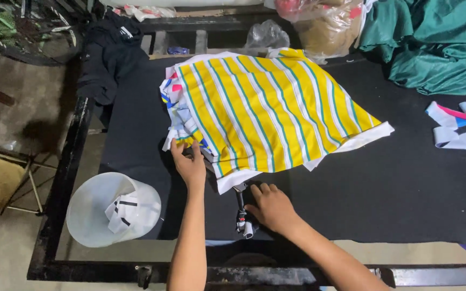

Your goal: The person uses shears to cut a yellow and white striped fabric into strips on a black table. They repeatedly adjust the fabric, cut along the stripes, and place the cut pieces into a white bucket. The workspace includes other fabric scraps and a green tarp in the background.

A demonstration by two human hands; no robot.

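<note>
Left hand (pixel 190 164) presses flat on the striped fabric stack (pixel 265 108); right hand (pixel 270 207), nearer, loosely cups the upright-lying cutter tool (pixel 241 213) just below.

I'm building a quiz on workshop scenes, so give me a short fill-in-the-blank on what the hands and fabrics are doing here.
1. The left hand presses on a stack of fabric striped yellow, white and ____.
2. The right hand rests on a ____-handled tool.
3. The white bucket sits to the person's ____.

Missing words: green; black; left
</note>
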